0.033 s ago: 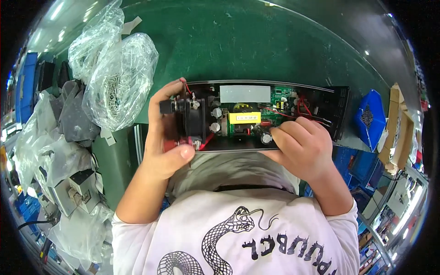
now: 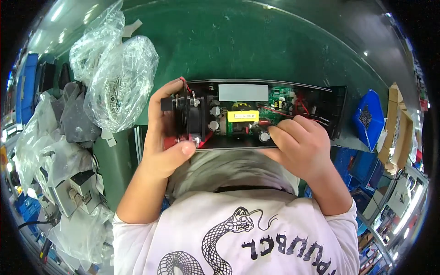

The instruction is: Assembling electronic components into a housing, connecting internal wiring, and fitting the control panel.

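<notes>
A long black power inverter (image 2: 293, 145) lies open-topped across the front of me. Its green circuit board (image 2: 277, 94) carries a yellow-taped transformer (image 2: 243, 116), several capacitors and a pale grey block (image 2: 243, 92). A fan (image 2: 197, 118) sits at the left end, beside a black terminal (image 2: 168, 104) and a red terminal (image 2: 170, 141). My left hand (image 2: 162, 149) wraps that end, fingers at the far side and thumb by the near corner. Curled over the near wall, my right hand (image 2: 302, 146) grips the housing; its fingertips inside are partly hidden. Thin red wires (image 2: 300, 106) run toward the right end.
Clear plastic bags (image 2: 121, 87) of small metal parts lie at left on the green table (image 2: 229, 46). Below them are grey metal boxes (image 2: 82, 192) and more plastic. At right stand a blue bin (image 2: 373, 120) of small dark screws and an open cardboard box (image 2: 393, 133).
The inverter has shifted very slightly left. The thin end plate by my left hand has changed its angle, and its edge no longer sticks out below the housing. Both hands keep their hold.
</notes>
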A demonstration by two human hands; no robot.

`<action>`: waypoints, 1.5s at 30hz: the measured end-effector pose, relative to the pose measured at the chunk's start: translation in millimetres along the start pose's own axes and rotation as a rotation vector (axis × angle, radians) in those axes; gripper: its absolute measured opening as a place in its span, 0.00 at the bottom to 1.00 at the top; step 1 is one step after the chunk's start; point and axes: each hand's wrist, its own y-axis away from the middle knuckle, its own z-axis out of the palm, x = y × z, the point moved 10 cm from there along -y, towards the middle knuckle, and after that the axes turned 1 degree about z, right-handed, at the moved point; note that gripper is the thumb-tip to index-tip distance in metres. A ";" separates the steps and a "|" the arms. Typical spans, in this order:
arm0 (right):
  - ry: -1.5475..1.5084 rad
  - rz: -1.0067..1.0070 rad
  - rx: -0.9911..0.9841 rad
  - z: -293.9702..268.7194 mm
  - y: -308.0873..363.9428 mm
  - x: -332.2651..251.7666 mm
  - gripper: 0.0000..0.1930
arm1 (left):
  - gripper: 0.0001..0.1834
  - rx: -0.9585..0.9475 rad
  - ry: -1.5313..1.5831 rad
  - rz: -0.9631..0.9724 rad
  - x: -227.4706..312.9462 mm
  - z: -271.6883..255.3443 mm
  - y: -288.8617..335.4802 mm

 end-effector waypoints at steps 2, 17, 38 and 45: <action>0.039 0.046 -0.018 -0.8 -4.4 4.1 0.20 | 0.53 -0.051 -0.067 0.023 11.4 3.2 -8.1; 0.224 1.058 0.163 -140.3 167.4 220.1 0.14 | 0.12 0.125 -1.367 0.939 84.3 28.7 43.4; 0.097 1.111 0.281 -134.4 185.5 237.5 0.09 | 0.15 -0.221 -1.333 0.948 32.8 132.0 18.3; -0.788 0.952 0.363 -90.2 127.6 139.5 0.01 | 0.15 -0.243 -1.102 0.909 52.3 142.8 47.1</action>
